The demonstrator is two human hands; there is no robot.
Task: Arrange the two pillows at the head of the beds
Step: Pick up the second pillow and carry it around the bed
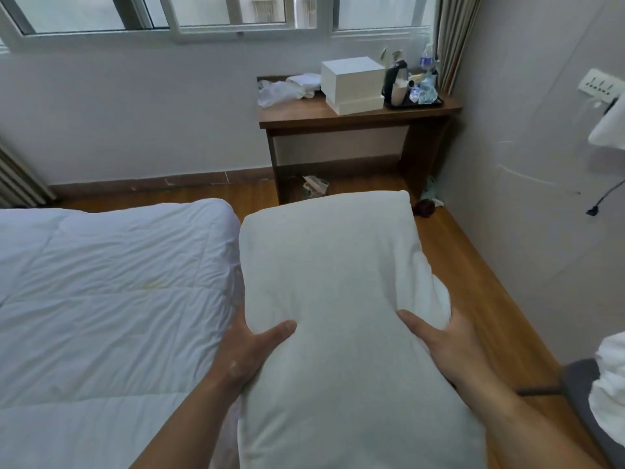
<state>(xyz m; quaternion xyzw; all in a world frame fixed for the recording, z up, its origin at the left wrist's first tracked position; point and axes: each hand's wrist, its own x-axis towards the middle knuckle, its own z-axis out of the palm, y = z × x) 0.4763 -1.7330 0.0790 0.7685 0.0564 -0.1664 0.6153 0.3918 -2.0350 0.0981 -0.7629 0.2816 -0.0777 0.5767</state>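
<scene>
A white pillow [338, 282] is held lengthwise in front of me, above the wooden floor beside the bed. My left hand [250, 346] grips its left side, thumb on top. My right hand [436, 336] grips its right side, where the fabric bunches up. The bed [101, 299], covered with a white quilt, lies to the left, its edge touching or just next to the pillow. Only one pillow is in view.
A wooden desk [358, 118] stands against the far wall under the window, bearing a white box [351, 84], a tray with a kettle and bottles, and crumpled plastic. A grey wall runs along the right. White cloth on a dark seat [608, 390] sits at bottom right.
</scene>
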